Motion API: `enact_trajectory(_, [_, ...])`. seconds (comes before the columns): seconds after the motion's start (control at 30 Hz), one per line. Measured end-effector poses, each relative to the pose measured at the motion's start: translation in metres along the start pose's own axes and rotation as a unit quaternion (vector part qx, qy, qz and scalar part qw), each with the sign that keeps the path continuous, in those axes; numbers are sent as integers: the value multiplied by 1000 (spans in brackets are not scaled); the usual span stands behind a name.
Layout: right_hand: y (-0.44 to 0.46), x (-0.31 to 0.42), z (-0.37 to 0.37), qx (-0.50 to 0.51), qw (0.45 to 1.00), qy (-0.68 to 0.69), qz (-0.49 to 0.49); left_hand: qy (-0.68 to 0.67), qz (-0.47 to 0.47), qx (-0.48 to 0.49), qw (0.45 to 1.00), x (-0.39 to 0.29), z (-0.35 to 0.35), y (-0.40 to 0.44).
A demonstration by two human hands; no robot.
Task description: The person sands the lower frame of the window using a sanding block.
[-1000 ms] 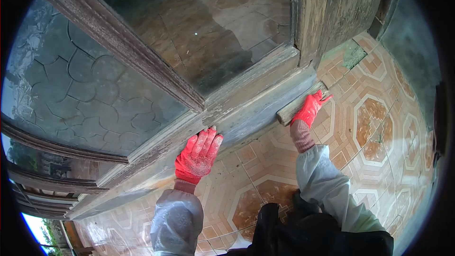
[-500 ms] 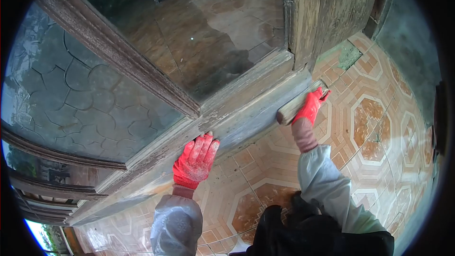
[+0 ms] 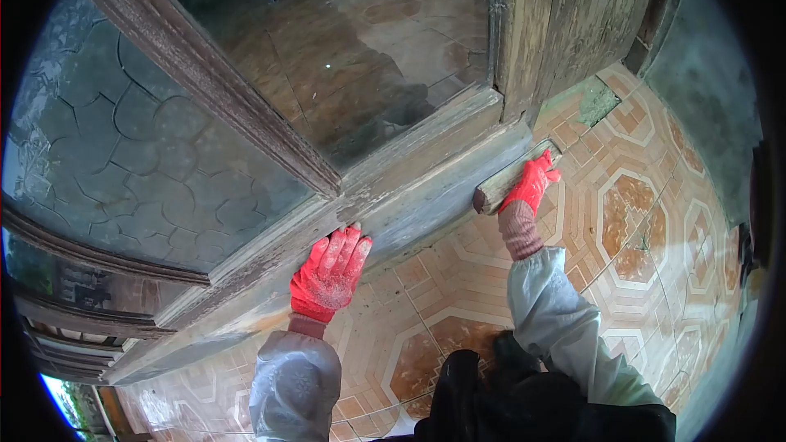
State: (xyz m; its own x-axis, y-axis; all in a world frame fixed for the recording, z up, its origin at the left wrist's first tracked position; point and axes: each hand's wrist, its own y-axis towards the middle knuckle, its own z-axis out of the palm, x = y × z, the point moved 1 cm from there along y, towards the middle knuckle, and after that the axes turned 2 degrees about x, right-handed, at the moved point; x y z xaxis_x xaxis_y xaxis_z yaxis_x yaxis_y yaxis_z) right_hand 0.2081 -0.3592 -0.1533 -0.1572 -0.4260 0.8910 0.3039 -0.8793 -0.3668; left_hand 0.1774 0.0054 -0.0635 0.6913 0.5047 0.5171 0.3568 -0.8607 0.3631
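Observation:
My right hand (image 3: 532, 184), in a dusty red glove, is closed around a long wooden block (image 3: 501, 183). The block lies beside the low grey wall base (image 3: 426, 217), close to the floor; whether it touches the wall I cannot tell. My left hand (image 3: 330, 270), also in a red glove and coated with pale dust, has its fingers stretched out. Its fingertips rest at the lower edge of the weathered wooden window frame (image 3: 360, 200), against the wall base. White sleeves cover both forearms.
Glass panes (image 3: 196, 172) fill the frame above my hands. A worn wooden post (image 3: 532, 33) stands at the upper right. Patterned floor tiles (image 3: 573, 229) run along the wall, with a broken patch (image 3: 598, 105) beyond the block. My dark-clothed knees (image 3: 540, 401) are at the bottom.
The whole view has shifted slightly left. My right hand keeps its hold on the wooden block, and my left hand stays against the wall base.

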Motion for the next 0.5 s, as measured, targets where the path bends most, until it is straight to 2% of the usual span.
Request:
enact_trajectory(0.03, [-11, 11, 7, 2, 1000, 3, -2, 3, 0, -3, 1000, 1, 1, 2])
enact_trajectory(0.1, [-25, 21, 15, -22, 985, 10, -171, 6, -11, -27, 1000, -2, 4, 1])
enact_trajectory(0.13, [-22, 16, 14, -25, 986, 6, -167, 2, -8, -21, 1000, -3, 4, -1])
enact_trajectory(0.2, [-15, 9, 21, -17, 958, -10, -285, -11, -8, -13, 1000, -1, 4, -1])
enact_trajectory(0.23, [0, -4, 19, -15, 958, -7, -286, -8, -9, -14, 1000, 0, 6, 0])
enact_trajectory(0.3, [36, -36, 10, -33, 966, 90, -240, -19, -14, -6, 1000, -1, 7, -1])
enact_trajectory(0.33, [18, -15, 2, -38, 991, -8, -127, -19, -17, -4, 1000, -2, 5, -3])
enact_trajectory(0.37, [24, -26, -5, -37, 991, -13, -127, -14, -15, -2, 1000, -3, 2, -2])
enact_trajectory(0.4, [38, -42, -8, -17, 996, -44, -77, -5, -13, -4, 1000, -2, 1, 0])
enact_trajectory(0.47, [-7, -43, -5, 66, 981, -19, -179, -3, -18, -6, 1000, -2, 3, 1])
enact_trajectory(0.5, [-61, -35, 7, 10, 971, -61, -232, -5, -20, -9, 1000, -3, 4, 1])
